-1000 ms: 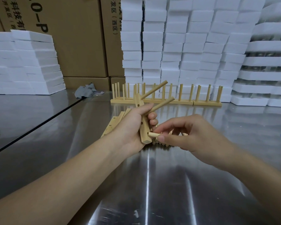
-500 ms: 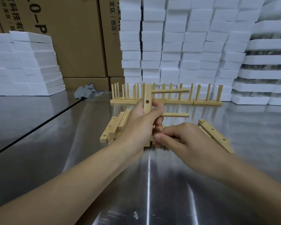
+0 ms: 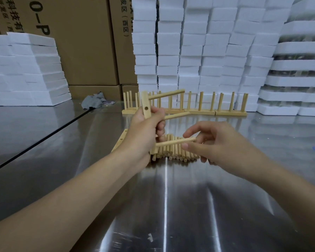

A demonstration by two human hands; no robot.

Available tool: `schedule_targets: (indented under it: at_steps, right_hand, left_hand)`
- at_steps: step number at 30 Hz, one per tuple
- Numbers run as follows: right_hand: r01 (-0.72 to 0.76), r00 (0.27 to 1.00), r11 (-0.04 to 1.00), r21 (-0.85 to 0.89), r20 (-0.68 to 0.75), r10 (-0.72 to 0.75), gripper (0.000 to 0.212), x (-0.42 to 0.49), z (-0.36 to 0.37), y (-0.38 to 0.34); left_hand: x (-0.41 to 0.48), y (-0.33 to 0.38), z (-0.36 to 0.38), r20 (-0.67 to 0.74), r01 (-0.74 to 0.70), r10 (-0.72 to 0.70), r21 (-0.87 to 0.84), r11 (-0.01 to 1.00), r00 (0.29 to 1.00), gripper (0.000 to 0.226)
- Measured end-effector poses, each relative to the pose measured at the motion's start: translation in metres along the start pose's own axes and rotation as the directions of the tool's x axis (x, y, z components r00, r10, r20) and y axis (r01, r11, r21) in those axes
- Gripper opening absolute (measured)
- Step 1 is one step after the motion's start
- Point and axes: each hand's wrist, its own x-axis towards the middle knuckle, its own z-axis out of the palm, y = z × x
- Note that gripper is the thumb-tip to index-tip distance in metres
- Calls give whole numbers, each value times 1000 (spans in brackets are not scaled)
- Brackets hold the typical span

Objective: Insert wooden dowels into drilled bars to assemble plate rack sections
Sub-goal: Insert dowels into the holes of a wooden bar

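Now the left hand [image 3: 144,133] grips the pale drilled wooden bar [image 3: 146,106]; right hand [image 3: 220,146] pinches a slim wooden dowel [image 3: 173,142]; I'd push it squarely home.

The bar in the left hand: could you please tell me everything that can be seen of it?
The bar is a pale, square-edged strip of plain wood, held nearly upright, top leaning slightly left. The left hand grips its middle and hides much of its lower half. Three dowels stick out rightward: top dowel, middle dowel and lowest dowel, whose free end the right hand pinches. One empty hole shows below the top dowel.
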Motion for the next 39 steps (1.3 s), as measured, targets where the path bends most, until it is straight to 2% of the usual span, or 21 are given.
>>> schedule_targets:
  at_steps: [2, 5, 9, 12, 15, 17, 19, 20, 22, 25, 27, 29, 30, 32, 35, 37, 39]
  right_hand:
    - [63, 998, 993, -103, -19, -65, 20, -1, -2, 3]
    - [134, 991, 935, -329, 26, -133, 29, -2, 1, 4]
    - [228, 973, 922, -312, 48, -224, 41, -4, 12, 3]
    - [221, 975, 946, -238, 40, -218, 42, -7, 21, 5]
    - [108, 992, 989, -103, 69, -101, 50, -8, 28, 6]
    - [-90, 992, 984, 152, 102, 75, 54, -8, 30, 5]
    - [-342, 935, 839, 423, 240, 260, 55, -8, 29, 0]
    - [-416, 905, 775, 475, 304, 299, 54, -8, 27, -1]
    - [-466, 876, 752, 466, 362, 319, 53, -8, 22, -3]
    - [-389, 910, 866, 315, 278, 308, 53, -6, 19, -9]
    - [-178, 981, 980, 92, 90, 170, 51, -6, 19, -9]
    - [68, 996, 987, -145, -47, -75, 46, -8, 20, -8]
    - [140, 986, 970, -199, -64, -155, 44, -8, 21, -8]
    - [190, 975, 958, -215, -76, -211, 46, -9, 24, -5]
    - [85, 994, 988, -131, -50, -92, 56, -6, 32, 2]
    - [-85, 996, 988, 127, 43, 80, 61, -6, 37, 7]
    - [-265, 963, 893, 365, 154, 223, 62, -5, 39, 7]
  left_hand:
    - [3, 4, -4, -26, 23, -23, -6, 1000, 999, 9]
    - [4, 8, -8, 10, 52, -52, 17, 998, 999, 9]
    - [4, 10, -7, 95, 77, -78, 22, 997, 992, 11]
    - [2, 8, -5, 99, 49, -52, 33, 998, 994, 11]
    - [-2, 7, 0, 87, -20, 13, 80, 997, 996, 10]
    - [-4, 8, 3, 87, -93, 84, 104, 990, 993, 8]
    - [-7, 9, 4, 109, -169, 154, 143, 975, 982, 6]
    - [-8, 9, 5, 125, -196, 177, 166, 966, 976, 6]
    - [-9, 9, 6, 129, -203, 181, 182, 962, 975, 6]
    - [-7, 9, 4, 79, -124, 115, 116, 986, 990, 6]
    - [-4, 9, 1, 52, -48, 46, 34, 998, 998, 8]
    - [-3, 9, -1, 49, 21, -20, -25, 999, 999, 9]
    - [-2, 8, -2, 54, 45, -43, -34, 998, 998, 9]
    - [-3, 6, -2, 60, 60, -59, -17, 998, 996, 9]
    - [-5, 2, -1, 51, 20, -23, 54, 998, 998, 9]
    - [-6, 2, 1, 66, -37, 28, 138, 990, 997, 6]
    - [-7, 4, 2, 97, -104, 85, 212, 972, 992, 3]
